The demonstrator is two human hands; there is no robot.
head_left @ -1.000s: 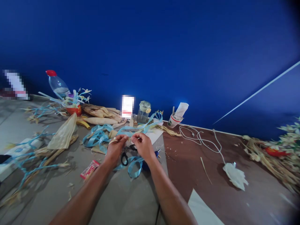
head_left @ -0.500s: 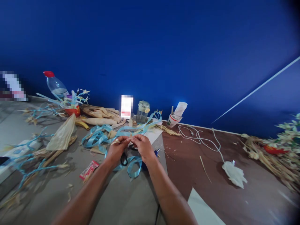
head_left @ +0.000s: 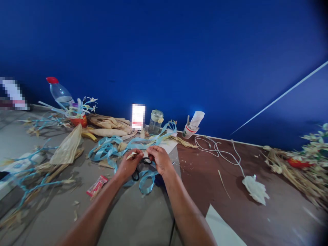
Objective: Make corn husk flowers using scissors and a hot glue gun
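Observation:
My left hand (head_left: 129,164) and my right hand (head_left: 160,159) meet over the grey table top (head_left: 123,218). Both pinch a small pale piece of dried husk (head_left: 132,155) between thumb and fingers, the fingers closed. Under the hands lie black-handled scissors (head_left: 135,175) and a loop of light blue ribbon (head_left: 147,181). More blue ribbon (head_left: 107,148) is tangled just behind the hands.
Along the blue wall stand a red-capped plastic bottle (head_left: 58,91), a red cup of small flowers (head_left: 78,118), a glass jar (head_left: 156,121) and a paper cup (head_left: 190,130). Dried husks (head_left: 109,126) lie left; a white cable (head_left: 217,150) and dried stalks (head_left: 297,171) lie right on the brown surface.
Both hands stay together on the husk piece and have shifted slightly; the left thumb now lifts a pale pointed tip of it. The view has tilted a little.

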